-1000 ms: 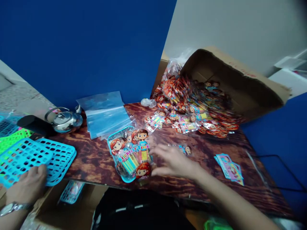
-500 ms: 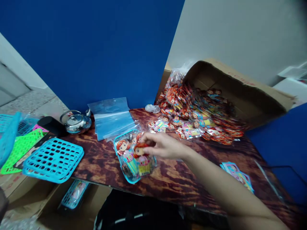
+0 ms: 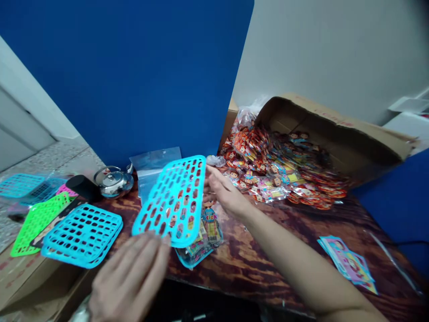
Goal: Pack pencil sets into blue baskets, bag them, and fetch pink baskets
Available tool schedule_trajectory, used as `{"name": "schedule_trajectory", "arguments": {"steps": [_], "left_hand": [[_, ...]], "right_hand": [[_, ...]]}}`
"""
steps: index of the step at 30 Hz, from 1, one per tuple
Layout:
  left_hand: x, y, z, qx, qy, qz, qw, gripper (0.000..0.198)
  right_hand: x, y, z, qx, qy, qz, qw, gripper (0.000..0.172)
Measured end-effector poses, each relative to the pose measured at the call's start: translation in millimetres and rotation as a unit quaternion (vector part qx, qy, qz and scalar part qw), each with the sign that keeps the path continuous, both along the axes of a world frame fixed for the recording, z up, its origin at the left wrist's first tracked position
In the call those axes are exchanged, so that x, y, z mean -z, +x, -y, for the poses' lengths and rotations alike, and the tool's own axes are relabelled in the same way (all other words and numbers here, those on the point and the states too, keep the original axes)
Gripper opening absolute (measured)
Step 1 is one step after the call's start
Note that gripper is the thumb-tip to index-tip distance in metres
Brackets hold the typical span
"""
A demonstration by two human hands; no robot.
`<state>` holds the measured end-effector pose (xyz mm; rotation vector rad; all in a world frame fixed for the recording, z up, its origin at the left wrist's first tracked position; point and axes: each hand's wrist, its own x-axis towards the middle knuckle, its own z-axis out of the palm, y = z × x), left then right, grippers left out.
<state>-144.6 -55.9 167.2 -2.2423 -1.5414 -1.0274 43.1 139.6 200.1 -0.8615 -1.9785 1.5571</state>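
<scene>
a bright blue, rounded-rectangular plastic lid full of slots (image 3: 174, 201) is held up at a tilt above the brown, dark-streaked wooden table (image 3: 261, 264). the left hand (image 3: 132, 275), blurred, has its fingers closed on the lid's lower edge, gripping it. the right hand (image 3: 223, 190) is at the lid's right edge, its fingers bent and partly hidden by it; whether they grip it, i cannot tell. beneath the lid, and mostly covered by it, sits a blue plastic tray (image 3: 191, 266) holding clear packets printed with cartoon figures (image 3: 211, 221). left of the tray lies a small stack of blue slotted plastic lids (image 3: 85, 232), with a lime-green perforated plastic sheet (image 3: 42, 223) beyond it. a shiny silver metal kettle (image 3: 115, 183) stands beside a black rounded object (image 3: 82, 188), and flat clear plastic bags (image 3: 157, 158) lie behind the raised lid. on the right, a heap of printed packets (image 3: 264, 156) spills from a brown cardboard box tipped on its side (image 3: 355, 147); nearer is a loose stack of pastel printed cards (image 3: 348, 261).
</scene>
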Motion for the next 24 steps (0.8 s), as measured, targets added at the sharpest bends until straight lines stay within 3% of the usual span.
{"name": "schedule_trajectory", "arguments": {"steps": [2,4,7,11,14,15,17,19,20,22,24], "left_hand": [[-5.8,26.6,-16.2,0.032,0.024,-0.082,0.996,0.046],[-1.7,38.2,-25.2,0.07,0.026,-0.107,0.991,0.043],[23.2,28.7,-26.1,0.094,0.02,-0.047,0.994,0.046],[62.3,8.3,-19.7,0.094,0.016,0.004,0.995,0.055],[61.4,21.2,-23.7,0.041,-0.042,0.149,0.987,0.068],[53.8,30.3,-28.4,0.004,-0.084,0.244,0.966,0.073],[32.8,49.5,-43.6,-0.052,-0.177,0.459,0.869,0.079],[11.3,64.0,-64.4,-0.033,-0.204,0.607,0.768,0.079],[2.4,68.3,-75.5,-0.021,-0.19,0.652,0.734,0.078],[-10.2,72.4,-96.0,0.003,-0.142,0.703,0.697,0.076],[-16.4,73.5,-112.0,0.026,-0.1,0.721,0.685,0.076]], "right_hand": [[-7.0,4.7,7.9,0.021,-0.102,-0.09,0.99,0.048],[-9.8,14.7,8.8,0.044,-0.138,-0.121,0.982,0.051],[-5.7,41.7,-0.7,0.068,-0.154,-0.116,0.979,0.057],[8.2,72.0,-6.8,0.109,-0.17,-0.089,0.975,0.049],[10.5,69.4,2.5,0.125,-0.174,-0.067,0.974,0.049],[7.7,65.1,6.9,0.12,-0.171,-0.071,0.975,0.049],[-2.7,56.0,15.8,0.097,-0.169,-0.084,0.977,0.049],[-15.8,49.9,22.9,0.051,-0.17,-0.108,0.978,0.053],[-21.5,48.4,25.3,0.022,-0.169,-0.129,0.977,0.059],[-27.8,46.8,28.0,-0.02,-0.161,-0.181,0.97,0.074],[-26.2,45.2,28.9,-0.015,-0.146,-0.219,0.964,0.089]]}}
